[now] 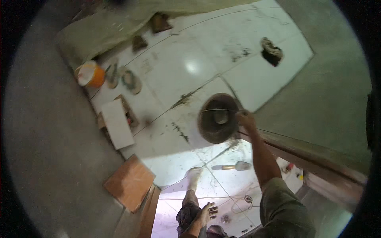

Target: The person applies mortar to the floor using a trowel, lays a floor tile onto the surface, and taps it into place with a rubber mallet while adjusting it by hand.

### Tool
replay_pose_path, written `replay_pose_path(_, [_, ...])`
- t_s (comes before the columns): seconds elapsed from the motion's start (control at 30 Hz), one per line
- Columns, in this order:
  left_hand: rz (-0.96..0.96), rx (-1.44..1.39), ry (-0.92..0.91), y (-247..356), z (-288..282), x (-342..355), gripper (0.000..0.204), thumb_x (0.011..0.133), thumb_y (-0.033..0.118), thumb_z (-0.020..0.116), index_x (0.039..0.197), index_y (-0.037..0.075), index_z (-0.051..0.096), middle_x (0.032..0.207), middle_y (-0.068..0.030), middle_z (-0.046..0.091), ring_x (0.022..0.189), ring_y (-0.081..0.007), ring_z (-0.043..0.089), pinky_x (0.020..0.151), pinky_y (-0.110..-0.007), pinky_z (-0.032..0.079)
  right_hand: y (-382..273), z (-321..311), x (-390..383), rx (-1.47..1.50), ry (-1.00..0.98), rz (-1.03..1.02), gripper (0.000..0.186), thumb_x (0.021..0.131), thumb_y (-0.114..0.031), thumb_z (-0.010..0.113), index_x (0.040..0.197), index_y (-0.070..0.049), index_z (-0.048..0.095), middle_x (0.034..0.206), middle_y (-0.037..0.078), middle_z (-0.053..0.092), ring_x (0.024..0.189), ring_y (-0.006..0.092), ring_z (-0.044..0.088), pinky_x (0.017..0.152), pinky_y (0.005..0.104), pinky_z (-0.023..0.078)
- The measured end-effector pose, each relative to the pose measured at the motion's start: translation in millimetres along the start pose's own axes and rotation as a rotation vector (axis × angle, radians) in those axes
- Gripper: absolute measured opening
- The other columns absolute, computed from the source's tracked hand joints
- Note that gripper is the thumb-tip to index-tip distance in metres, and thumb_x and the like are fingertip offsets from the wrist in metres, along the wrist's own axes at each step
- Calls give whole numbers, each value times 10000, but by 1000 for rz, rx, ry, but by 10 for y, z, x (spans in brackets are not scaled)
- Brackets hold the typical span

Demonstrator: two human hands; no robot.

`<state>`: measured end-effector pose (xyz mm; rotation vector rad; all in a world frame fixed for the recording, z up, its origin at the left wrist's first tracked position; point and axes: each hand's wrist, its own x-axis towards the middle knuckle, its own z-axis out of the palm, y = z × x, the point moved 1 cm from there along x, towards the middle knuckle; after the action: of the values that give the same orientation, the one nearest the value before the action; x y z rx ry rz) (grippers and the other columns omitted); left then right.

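Note:
My right hand (246,119) is closed at the right side of a dark, dirty bucket (205,131), where its thin wire handle (218,110) ends. Whether the fingers grip the wire or the rim is hard to tell. A pale lump (221,116) shows inside the bucket. Low in the picture, my left hand (208,213) is open beside my leg, its fingers apart and nothing in them. On the white tiles between the hands lies a wooden-handled tool (234,166) with a broad grey head.
Brown tiles (129,181) lean at the left, near an open carton (117,123). Beyond it are sandals (130,80) and an orange bucket (93,75). A crumpled cloth (272,51) lies far right. A door frame (309,152) borders the right side; a thin cable (234,198) crosses the near floor.

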<state>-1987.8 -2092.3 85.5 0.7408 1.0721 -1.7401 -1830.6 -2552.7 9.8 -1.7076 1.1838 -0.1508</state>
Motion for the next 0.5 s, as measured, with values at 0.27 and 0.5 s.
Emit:
replay_pose_path(0.27, [222, 286, 130, 65, -312, -281, 370, 896, 376, 507, 1104, 70, 505, 872, -103, 639, 667, -191, 608, 598, -334, 478, -134, 101, -659, -523, -302, -148, 398, 748, -387, 634, 900, -19, 627, 927, 194, 629, 878, 365, 599, 750, 433, 487])
replay_pose_path(0.5, [729, 412, 473, -34, -1047, -1393, 391, 857, 391, 546, 1104, 88, 524, 885, -81, 627, 686, -194, 598, 606, -352, 484, -347, -162, -1801, -990, -419, -845, 216, 785, -238, 558, 880, -54, 619, 803, 147, 623, 800, 345, 596, 718, 450, 474])
